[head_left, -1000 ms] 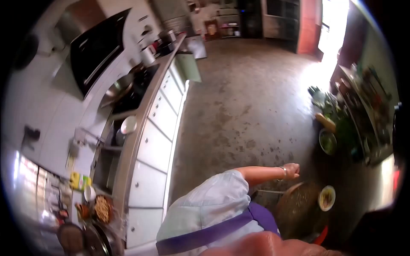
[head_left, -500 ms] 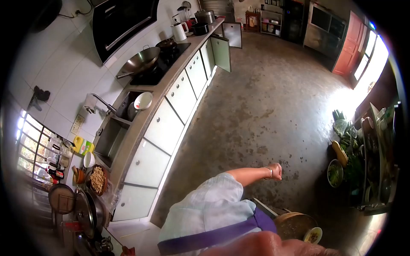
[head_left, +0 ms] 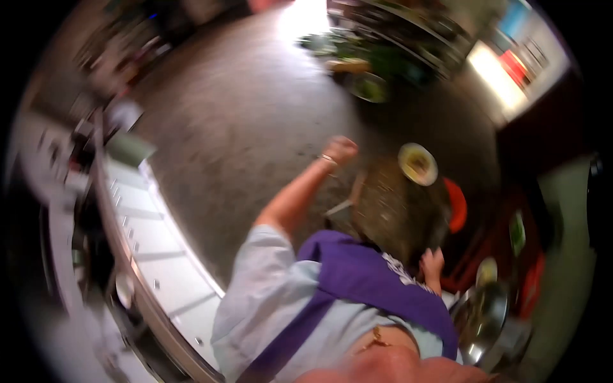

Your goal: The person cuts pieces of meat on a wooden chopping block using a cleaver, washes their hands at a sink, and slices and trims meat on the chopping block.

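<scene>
My left hand (head_left: 340,151), with a bracelet at the wrist, is held out in front of my body, fingers curled, with nothing visible in it. It is to the left of a round wooden board (head_left: 389,204) with small bits on it. Near the board's lower right edge is my right hand (head_left: 432,263), its fingers closed; blur hides what they grip, and a dull greyish shape lies just above them. A plate of yellowish food (head_left: 418,164) stands by the board's upper right edge, and a red-orange object (head_left: 455,204) is to the right of it.
Cabinets (head_left: 169,281) and a counter run along the left. At the top are vegetables (head_left: 319,43), a bowl of greens (head_left: 368,87) and a rack (head_left: 408,38). A metal basin (head_left: 482,319) stands at lower right, near a red surface (head_left: 488,239).
The view has swung to the right, bringing the whole board, the plate, the basin and my right hand into sight. My left hand stays closed and now appears higher in the view.
</scene>
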Demonstrator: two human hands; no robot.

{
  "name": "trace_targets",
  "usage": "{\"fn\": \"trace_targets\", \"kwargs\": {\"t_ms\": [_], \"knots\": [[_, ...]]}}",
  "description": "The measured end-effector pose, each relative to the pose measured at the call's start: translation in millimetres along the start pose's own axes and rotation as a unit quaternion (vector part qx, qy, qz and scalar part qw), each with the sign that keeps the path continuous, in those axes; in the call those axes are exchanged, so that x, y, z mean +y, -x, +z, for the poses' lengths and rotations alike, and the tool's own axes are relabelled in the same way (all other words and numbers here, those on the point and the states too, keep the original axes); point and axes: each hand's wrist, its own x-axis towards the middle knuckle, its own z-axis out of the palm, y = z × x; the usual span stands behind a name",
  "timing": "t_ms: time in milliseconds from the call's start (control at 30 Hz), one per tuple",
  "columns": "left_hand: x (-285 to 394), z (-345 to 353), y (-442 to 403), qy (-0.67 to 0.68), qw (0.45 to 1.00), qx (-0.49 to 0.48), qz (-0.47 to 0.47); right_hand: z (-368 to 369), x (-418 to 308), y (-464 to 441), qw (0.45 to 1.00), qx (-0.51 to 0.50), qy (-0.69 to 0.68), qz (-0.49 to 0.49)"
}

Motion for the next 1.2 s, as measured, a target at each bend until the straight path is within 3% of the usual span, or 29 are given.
{"fn": "trace_targets", "kwargs": {"t_ms": [33,100,133,200,267,367,433,533,567,667,767,867,967,1067,1100,1200], "knots": [[10.4,10.3,-11.5,0.061,0.998,0.029,-0.015,-3.2,13.0,-10.1,0.999,-0.027,-0.034,-0.022],[25.8,35.5,-43.1,0.149,0.988,-0.017,-0.040,-8.9,-26.5,9.5,0.998,0.006,0.015,-0.054],[47.1,44.0,-43.5,0.141,0.989,0.010,0.039,-15.1,-22.2,13.0,0.994,0.003,0.094,-0.048],[90.7,56.6,-52.6,0.063,0.995,-0.014,0.078,-19.9,9.5,3.9,0.972,0.047,0.206,-0.105],[121.2,73.3,-61.5,0.039,0.994,-0.050,0.091,-20.7,-15.9,23.0,0.949,0.059,0.282,-0.130],[133.7,110.0,-76.0,-0.060,0.980,-0.100,0.161,-10.2,3.0,28.6,0.936,0.064,0.322,-0.124],[139.5,124.3,-84.8,-0.136,0.953,-0.141,0.233,-7.6,-3.4,33.2,0.933,0.064,0.337,-0.106],[138.0,133.2,-90.6,-0.228,0.867,-0.212,0.389,-4.1,-11.5,40.4,0.932,0.076,0.334,-0.118],[133.6,146.0,-99.0,-0.297,0.835,-0.275,0.372,-2.7,-13.1,41.0,0.934,0.080,0.329,-0.116],[143.9,152.0,-98.2,-0.345,0.823,-0.303,0.334,-1.2,-12.7,40.2,0.932,0.083,0.334,-0.112],[142.1,149.3,-87.8,-0.331,0.830,-0.218,0.393,0.5,-13.6,40.8,0.931,0.089,0.334,-0.118],[129.7,162.3,-90.9,-0.369,0.826,-0.188,0.384,0.4,-14.6,40.3,0.932,0.089,0.333,-0.114],[147.3,157.7,-98.1,-0.433,0.822,-0.272,0.253,-1.8,-13.2,39.7,0.933,0.087,0.333,-0.105],[158.9,132.2,-107.5,-0.390,0.838,-0.315,0.215,-4.8,-14.6,39.1,0.937,0.082,0.327,-0.087],[154.5,131.7,-112.8,-0.333,0.875,-0.272,0.224,-6.7,-17.5,39.4,0.940,0.078,0.320,-0.083],[146.9,121.3,-125.4,-0.204,0.910,-0.272,0.238,-7.3,-11.6,37.2,0.943,0.087,0.306,-0.096]]}}
